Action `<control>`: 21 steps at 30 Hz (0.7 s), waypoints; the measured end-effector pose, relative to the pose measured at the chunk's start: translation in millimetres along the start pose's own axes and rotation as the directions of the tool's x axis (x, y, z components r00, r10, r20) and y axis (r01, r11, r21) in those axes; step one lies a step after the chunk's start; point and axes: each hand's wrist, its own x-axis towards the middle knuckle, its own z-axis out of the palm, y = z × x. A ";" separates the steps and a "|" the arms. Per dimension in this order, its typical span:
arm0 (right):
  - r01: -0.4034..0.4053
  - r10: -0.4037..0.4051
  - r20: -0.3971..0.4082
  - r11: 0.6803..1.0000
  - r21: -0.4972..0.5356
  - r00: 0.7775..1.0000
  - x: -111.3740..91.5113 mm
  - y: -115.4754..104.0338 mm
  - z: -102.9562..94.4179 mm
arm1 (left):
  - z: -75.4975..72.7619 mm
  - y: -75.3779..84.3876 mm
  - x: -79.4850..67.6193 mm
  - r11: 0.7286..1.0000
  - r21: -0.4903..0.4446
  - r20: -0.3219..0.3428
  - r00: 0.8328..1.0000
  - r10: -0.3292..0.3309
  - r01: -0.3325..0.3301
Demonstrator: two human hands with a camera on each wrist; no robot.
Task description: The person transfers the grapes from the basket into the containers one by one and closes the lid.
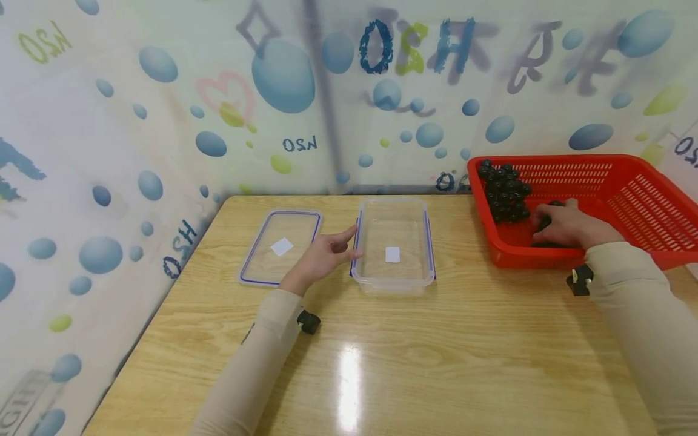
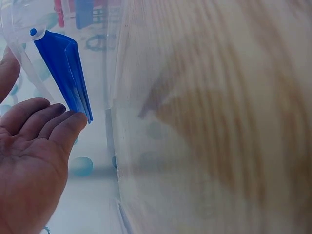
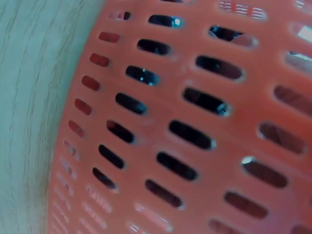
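A clear plastic food box (image 1: 394, 269) with blue side clips (image 2: 68, 73) stands in the middle of the table. At its left side is my left hand (image 1: 329, 253), fingers extended beside the clip and thumb near the rim. In the left wrist view the same hand (image 2: 34, 141) has its fingertips at the clip's lower end. Inside the red basket (image 1: 537, 257), my right hand (image 1: 569, 223) curls its fingers round a bunch of dark grapes (image 1: 545, 223), mostly hidden by the hand. Another dark grape bunch (image 1: 504, 192) lies along the basket's left wall.
Left of the box lies its clear lid (image 1: 256, 260) with a blue seal and a white label (image 1: 282, 246). A printed curtain (image 1: 272, 163) hangs behind the table (image 1: 436, 363). The right wrist view is filled by the basket's slotted wall (image 3: 161, 126).
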 end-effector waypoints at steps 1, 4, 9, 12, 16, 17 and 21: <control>-0.002 0.002 -0.014 1.000 0.005 1.000 0.1 0.3 0.0 | 0.2 -0.3 0.0 1.000 -0.002 -0.001 1.000 0.003 -0.003; -0.002 0.003 -0.071 1.000 0.019 0.997 -1.2 -0.3 -1.8 | 0.8 0.1 0.1 1.000 0.000 -0.004 1.000 0.004 -0.004; 0.026 -0.020 -0.181 0.999 0.028 0.983 -7.3 -7.9 -11.9 | 1.2 0.1 0.0 1.000 0.008 -0.009 1.000 -0.001 0.001; 0.062 -0.055 -0.249 0.998 0.020 0.967 -11.3 -19.3 -20.7 | 1.1 -0.2 0.0 1.000 0.011 -0.009 1.000 -0.003 0.003; 0.118 -0.111 -0.323 0.993 0.005 0.940 -15.9 -46.8 -30.9 | 0.6 0.1 -0.2 1.000 0.008 -0.003 1.000 -0.003 0.003; 0.135 -0.126 -0.331 0.991 0.006 0.935 -17.5 -55.4 -33.0 | 0.5 0.1 -0.1 1.000 0.008 -0.001 1.000 -0.002 0.002; 0.204 -0.191 -0.351 0.979 -0.001 0.917 -23.4 -90.2 -38.3 | 0.4 0.4 0.4 1.000 0.010 0.003 1.000 -0.001 0.001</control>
